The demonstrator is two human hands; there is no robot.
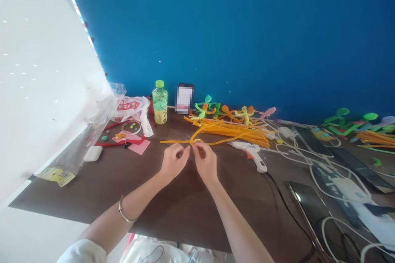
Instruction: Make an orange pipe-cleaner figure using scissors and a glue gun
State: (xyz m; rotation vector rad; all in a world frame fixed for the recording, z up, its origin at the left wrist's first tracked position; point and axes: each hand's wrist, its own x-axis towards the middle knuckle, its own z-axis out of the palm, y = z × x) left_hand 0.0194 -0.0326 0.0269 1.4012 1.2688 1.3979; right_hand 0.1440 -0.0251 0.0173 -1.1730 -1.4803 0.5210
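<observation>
Both hands meet at the middle of the view, above the dark table. My left hand (175,159) pinches an orange pipe cleaner (174,141) near its crossing point, one straight end sticking out to the left. Close beside it, my right hand (205,160) is closed on the same orange piece, whose other strands loop upward and stretch to the right. The fingertips hide the exact joint. Just behind the hands lies a pile of orange pipe cleaners (234,130), with small pipe-cleaner figures (246,115) on and behind it.
A white glue gun (253,155) lies right of the hands, its black cord running frontward. A phone (317,213), white cables and a power strip fill the right. Back left are a green-capped bottle (160,104), plastic bags (131,109), pink paper (140,146) and a white case (93,153).
</observation>
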